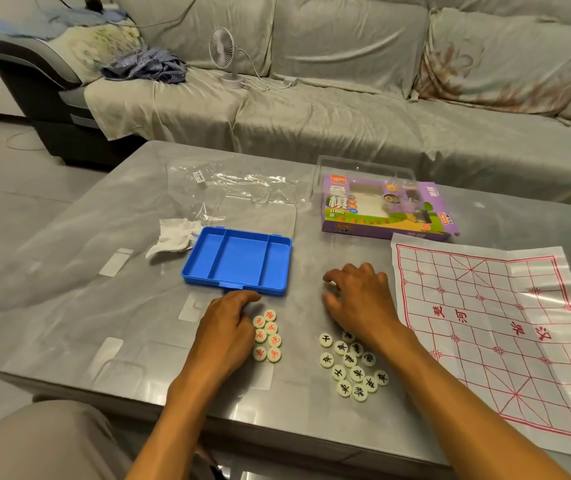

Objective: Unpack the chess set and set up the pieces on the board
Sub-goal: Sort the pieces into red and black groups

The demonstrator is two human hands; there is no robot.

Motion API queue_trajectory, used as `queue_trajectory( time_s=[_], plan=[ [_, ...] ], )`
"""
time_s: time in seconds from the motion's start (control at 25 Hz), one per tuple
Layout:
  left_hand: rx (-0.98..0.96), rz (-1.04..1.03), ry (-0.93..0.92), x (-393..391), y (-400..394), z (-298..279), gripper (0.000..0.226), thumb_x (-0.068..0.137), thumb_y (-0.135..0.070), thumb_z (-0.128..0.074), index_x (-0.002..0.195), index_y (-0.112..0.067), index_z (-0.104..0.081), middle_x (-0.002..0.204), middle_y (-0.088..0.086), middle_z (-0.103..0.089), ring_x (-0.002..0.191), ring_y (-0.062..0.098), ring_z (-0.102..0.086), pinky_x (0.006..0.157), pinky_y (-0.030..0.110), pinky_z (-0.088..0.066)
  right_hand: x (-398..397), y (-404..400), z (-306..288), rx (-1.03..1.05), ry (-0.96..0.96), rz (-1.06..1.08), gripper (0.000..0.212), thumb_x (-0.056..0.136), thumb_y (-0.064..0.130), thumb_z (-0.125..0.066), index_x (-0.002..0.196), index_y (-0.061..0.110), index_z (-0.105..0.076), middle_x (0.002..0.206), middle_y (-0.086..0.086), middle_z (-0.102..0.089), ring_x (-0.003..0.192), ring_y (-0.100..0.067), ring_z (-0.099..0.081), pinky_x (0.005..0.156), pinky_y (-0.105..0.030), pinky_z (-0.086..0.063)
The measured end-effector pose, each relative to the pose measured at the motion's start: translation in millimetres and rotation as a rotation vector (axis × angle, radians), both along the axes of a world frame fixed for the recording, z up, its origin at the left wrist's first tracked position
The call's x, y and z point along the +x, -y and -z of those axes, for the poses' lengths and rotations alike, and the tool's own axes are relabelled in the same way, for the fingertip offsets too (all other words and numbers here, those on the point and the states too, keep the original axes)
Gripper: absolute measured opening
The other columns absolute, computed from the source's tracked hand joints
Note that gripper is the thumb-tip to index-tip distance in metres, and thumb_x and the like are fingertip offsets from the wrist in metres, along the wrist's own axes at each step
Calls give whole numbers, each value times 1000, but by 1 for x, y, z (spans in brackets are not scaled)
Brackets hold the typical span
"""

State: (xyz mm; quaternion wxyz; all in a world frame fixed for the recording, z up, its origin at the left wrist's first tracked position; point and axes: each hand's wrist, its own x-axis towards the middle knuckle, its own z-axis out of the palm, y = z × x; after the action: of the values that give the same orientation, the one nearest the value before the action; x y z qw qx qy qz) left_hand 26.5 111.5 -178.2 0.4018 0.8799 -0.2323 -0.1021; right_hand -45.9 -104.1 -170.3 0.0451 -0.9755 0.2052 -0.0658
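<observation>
**Mia:** What are the hands doing?

**Ben:** The left hand (230, 327) lies palm down on the grey table (69, 271). Its fingers are bent over the red-letter pieces (267, 336). I cannot tell if it holds one. The right hand (358, 299) is palm down too, with its fingers curled. Something pale peeks out under the fingertips, but I cannot tell what it is, or if the hand grips it.

**Mia:** Where are the pieces?

**Ben:** The red ones sit in a little bunch, touching the left hand. The black-letter pieces (353, 367) lie in a loose bunch under the right wrist. They are all face up.

**Mia:** And the board?

**Ben:** The paper board (505, 323) is spread flat on the right side of the table. It is white with red lines. It is crinkly.

**Mia:** What else is there?

**Ben:** A blue tray (239, 259) sits just past the left hand. Its clear lid (256, 213) is open behind it. A crumpled white tissue (173, 235) lies beside the tray. The purple box (384, 209) is past the board. A small white fan (225, 53) stands on the covered sofa (346, 109).
</observation>
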Motion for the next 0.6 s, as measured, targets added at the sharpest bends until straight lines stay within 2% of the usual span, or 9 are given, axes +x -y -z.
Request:
queue_trajectory(
  time_s=[0.16,0.32,0.44,0.6],
  plan=[
    [17,0,7,-1,-2,2,37,97,-12,-44,129,-27,-55,132,-6,-54,121,10,-46,98,25,-37,6,10,6,-1,34,112,34,95,39,-43,123,26,-58,124,0,-56,112,-24,-46,88,-39,-36],
    [59,16,53,-5,1,2,40,97,-12,-43,134,-24,-50,133,-2,-54,123,13,-46,97,24,-36,8,6,8,-36,-10,6,28,98,37,-44,115,23,-62,113,1,-62,105,-22,-47,86,-37,-33],
    [47,4,-3,-5,0,1,48,95,-5,-40,138,-26,-44,133,-2,-54,122,12,-48,96,22,-35,10,-4,10,-123,-44,-36,28,101,34,-39,117,20,-57,115,-1,-60,107,-23,-47,90,-38,-33],
    [7,24,-90,-7,-11,-3,45,97,-8,-41,137,-29,-44,135,-8,-53,121,7,-47,99,23,-35,19,-5,5,65,29,24,27,102,31,-37,111,20,-60,110,-1,-63,103,-22,-49,89,-37,-37]
  ],
)
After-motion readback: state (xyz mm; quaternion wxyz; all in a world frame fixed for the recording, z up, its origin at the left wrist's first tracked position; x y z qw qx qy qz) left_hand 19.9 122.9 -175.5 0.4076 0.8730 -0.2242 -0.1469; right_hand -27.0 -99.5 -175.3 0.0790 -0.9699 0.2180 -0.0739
